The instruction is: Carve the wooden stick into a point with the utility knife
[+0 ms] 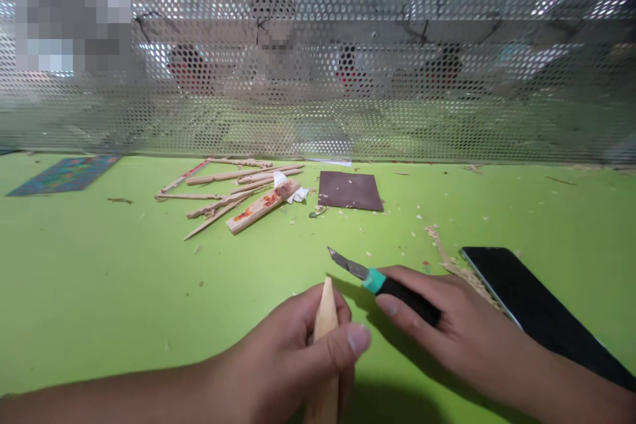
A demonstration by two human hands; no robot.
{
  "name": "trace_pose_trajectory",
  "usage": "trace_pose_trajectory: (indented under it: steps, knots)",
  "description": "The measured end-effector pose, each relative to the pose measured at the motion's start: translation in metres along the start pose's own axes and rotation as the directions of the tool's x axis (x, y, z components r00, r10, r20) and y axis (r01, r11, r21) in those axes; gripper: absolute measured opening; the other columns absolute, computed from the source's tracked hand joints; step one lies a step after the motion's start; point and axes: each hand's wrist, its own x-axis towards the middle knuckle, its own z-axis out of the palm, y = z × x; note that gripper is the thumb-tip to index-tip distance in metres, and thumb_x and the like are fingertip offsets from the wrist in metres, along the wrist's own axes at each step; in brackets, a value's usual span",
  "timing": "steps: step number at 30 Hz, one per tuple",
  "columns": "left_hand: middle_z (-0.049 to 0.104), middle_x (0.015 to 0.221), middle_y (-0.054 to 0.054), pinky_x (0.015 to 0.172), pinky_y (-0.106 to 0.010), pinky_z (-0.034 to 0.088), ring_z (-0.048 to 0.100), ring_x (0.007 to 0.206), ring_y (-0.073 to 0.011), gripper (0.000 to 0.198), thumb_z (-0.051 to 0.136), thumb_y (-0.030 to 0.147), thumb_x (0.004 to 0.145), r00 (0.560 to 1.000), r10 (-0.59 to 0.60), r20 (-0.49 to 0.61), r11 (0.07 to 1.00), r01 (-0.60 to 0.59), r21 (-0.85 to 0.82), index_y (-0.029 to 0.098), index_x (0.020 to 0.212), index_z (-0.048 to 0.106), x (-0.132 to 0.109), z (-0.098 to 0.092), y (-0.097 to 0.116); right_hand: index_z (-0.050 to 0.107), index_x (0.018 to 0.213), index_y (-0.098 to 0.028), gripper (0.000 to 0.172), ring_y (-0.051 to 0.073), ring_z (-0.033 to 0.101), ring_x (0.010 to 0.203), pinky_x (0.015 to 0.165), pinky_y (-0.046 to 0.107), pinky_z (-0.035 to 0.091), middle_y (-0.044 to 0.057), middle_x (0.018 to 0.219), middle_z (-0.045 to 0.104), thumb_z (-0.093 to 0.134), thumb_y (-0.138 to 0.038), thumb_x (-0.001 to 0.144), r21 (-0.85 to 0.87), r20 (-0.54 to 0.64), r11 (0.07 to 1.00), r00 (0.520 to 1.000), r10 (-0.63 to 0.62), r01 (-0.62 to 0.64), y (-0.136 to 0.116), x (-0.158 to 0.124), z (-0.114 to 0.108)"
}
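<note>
My left hand (pixel 293 358) is closed around a pale wooden stick (pixel 325 318), whose rounded tip points up and away from me. My right hand (pixel 447 328) grips a craft knife (pixel 370 278) with a black handle and a teal collar. Its short blade points left, toward the stick's tip, a little above and to the right of it. Blade and stick are apart. Both hands hover low over the green table (pixel 99 278).
A pile of carved wooden sticks (pixel 233 192) lies at the back centre, next to a brown sandpaper sheet (pixel 349 190). A dark phone (pixel 536 311) lies at the right, wood shavings (pixel 447 252) beside it. A colourful card (pixel 64 173) sits far left. A perforated metal screen (pixel 318 66) closes the back.
</note>
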Motion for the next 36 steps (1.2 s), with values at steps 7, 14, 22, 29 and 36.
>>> trace_pose_trajectory:
  steps: [7,14,22,29,36]
  knots:
    - [0.051,0.077,0.005,0.062,-0.023,0.038,0.046,0.069,-0.0109,0.043,0.073,0.057,0.098,0.998,0.056,-0.007,0.997,-0.055,0.06,0.019,0.093,0.053,0.002,-0.001,0.002,0.074,0.115,-0.027,0.026,0.023,0.081,0.087,0.073,0.03,0.061,0.005,0.097,0.083,0.055,-0.043,0.106,-0.002,-0.005,0.993,0.993,-0.121,0.121,0.001,-0.003,0.001]
    - [0.054,0.07,0.005,0.061,-0.023,0.038,0.047,0.064,-0.0114,0.04,0.073,0.052,0.099,0.999,0.032,-0.008,0.994,-0.031,0.101,0.019,0.083,0.057,0.002,-0.002,0.001,0.073,0.114,-0.028,0.023,0.023,0.081,0.086,0.072,0.03,0.061,0.003,0.1,0.084,0.055,-0.042,0.107,-0.005,0.099,0.975,0.97,-0.222,0.224,-0.001,-0.008,0.001]
    - [0.045,0.073,0.005,0.06,-0.023,0.035,0.039,0.065,-0.0121,0.049,0.064,0.067,0.098,0.997,0.065,-0.046,0.995,-0.061,0.076,0.02,0.089,0.056,0.003,0.007,0.006,0.072,0.129,-0.023,0.034,0.027,0.083,0.096,0.079,0.035,0.067,0.009,0.114,0.085,0.052,-0.042,0.109,-0.114,-0.017,0.976,0.982,-0.189,0.185,0.003,-0.006,0.003]
    - [0.05,0.074,0.004,0.06,-0.024,0.039,0.045,0.064,-0.0132,0.048,0.06,0.067,0.1,0.998,0.036,-0.045,0.991,-0.03,0.129,0.019,0.096,0.057,0.002,0.002,0.001,0.074,0.126,-0.025,0.03,0.025,0.083,0.094,0.078,0.034,0.067,0.005,0.108,0.085,0.056,-0.039,0.106,-0.067,-0.006,0.973,0.975,-0.224,0.223,0.003,-0.007,-0.001]
    - [0.041,0.067,0.005,0.059,-0.025,0.03,0.033,0.061,-0.0115,0.05,0.068,0.06,0.097,0.992,0.126,-0.023,0.99,-0.124,0.067,0.021,0.072,0.05,0.007,0.009,0.01,0.072,0.127,-0.029,0.029,0.025,0.083,0.093,0.074,0.032,0.066,0.001,0.102,0.085,0.056,-0.042,0.107,-0.041,0.07,0.969,0.968,-0.24,0.243,0.002,-0.011,0.0]
